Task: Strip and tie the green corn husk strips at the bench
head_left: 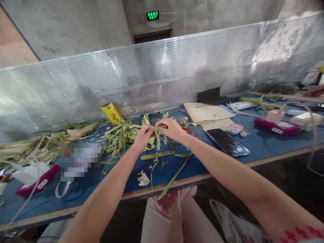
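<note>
My left hand (145,136) and my right hand (171,129) meet over the middle of the blue table, fingertips almost touching. Both are closed in a pinch on a pale green leaf strip (158,140) that hangs down between them. Behind and to the left of my hands lies a heap of cut green leaf pieces (120,136). A red-orange loop (188,130), perhaps a scissors handle, shows partly behind my right wrist. Below my hands lie a short green stalk (155,155) and a long green leaf blade (174,177) that reaches over the table's front edge.
Right of my arm lie a black phone (227,142), a pink case (235,128) and brown paper sheets (209,113). Purple power strips (278,127) with cables stand at both sides. A yellow box (111,113) leans near the perforated metal screen (152,74). Another person's hand (315,91) shows far right.
</note>
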Demonstrator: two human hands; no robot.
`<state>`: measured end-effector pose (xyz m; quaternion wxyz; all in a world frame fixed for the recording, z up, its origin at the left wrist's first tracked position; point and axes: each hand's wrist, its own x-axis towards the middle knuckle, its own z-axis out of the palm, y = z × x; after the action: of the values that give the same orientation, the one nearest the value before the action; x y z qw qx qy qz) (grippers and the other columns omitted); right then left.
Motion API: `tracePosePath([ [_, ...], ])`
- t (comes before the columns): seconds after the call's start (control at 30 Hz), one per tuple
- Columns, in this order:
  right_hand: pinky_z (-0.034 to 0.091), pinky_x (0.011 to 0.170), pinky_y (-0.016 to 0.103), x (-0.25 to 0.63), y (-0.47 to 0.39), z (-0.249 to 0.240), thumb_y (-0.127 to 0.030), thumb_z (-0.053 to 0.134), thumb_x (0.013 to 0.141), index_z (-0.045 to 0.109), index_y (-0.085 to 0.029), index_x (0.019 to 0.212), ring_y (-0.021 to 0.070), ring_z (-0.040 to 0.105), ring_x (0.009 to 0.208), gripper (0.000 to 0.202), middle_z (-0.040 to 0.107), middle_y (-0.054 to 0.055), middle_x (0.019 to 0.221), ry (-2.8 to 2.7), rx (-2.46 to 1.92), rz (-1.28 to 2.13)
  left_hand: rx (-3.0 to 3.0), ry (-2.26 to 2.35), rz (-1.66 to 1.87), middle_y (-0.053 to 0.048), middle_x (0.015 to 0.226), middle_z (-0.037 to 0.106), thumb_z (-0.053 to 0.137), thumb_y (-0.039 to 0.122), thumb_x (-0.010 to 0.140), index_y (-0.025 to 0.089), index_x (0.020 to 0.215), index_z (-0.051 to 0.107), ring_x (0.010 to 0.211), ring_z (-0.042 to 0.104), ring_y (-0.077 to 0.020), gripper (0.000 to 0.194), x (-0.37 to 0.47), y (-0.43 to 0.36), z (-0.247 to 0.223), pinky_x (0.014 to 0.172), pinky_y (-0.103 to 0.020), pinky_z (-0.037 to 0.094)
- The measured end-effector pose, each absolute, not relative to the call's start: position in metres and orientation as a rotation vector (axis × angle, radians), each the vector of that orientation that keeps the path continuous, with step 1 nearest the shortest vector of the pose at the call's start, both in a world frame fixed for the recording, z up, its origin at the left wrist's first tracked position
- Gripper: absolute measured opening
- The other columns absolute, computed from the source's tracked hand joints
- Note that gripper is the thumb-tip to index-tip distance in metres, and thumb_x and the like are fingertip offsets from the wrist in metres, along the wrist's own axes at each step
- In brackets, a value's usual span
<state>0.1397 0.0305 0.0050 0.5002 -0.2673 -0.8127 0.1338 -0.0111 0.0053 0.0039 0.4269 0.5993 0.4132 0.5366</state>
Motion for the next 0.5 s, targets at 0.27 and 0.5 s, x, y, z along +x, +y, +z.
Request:
tracePosePath([
  [0.27, 0.043, 0.081, 0.03, 0.1441, 0.0339, 0.0009, -0.003, 0.04, 0.075, 0.055, -0.017, 0.086, 0.0143, 0.051, 0.09, 0.023, 0.054, 0.006, 0.092, -2.165, -0.4, 0.061, 1.642, 1.207, 1.451, 0.003, 0.057, 0.052, 0.056, 0.035, 0.069, 0.016, 0.06, 0.054, 0.06, 0.053, -0.0101, 0.021, -0.0145, 0.0084, 0.005, 0.07, -0.026, 0.046],
  [0.5, 0.04, 0.087, 0.039, 0.1423, 0.0325, -0.0015, -0.013, 0.05, 0.074, 0.048, -0.016, 0.091, 0.0209, 0.044, 0.097, 0.017, 0.049, 0.01, 0.095, -2.265, -0.442, -0.214, 1.691, 1.258, 1.514, 0.001, 0.062, 0.057, 0.054, 0.03, 0.07, 0.016, 0.064, 0.058, 0.062, 0.054, -0.011, 0.016, -0.0107, 0.0026, 0.0074, 0.067, -0.025, 0.045],
])
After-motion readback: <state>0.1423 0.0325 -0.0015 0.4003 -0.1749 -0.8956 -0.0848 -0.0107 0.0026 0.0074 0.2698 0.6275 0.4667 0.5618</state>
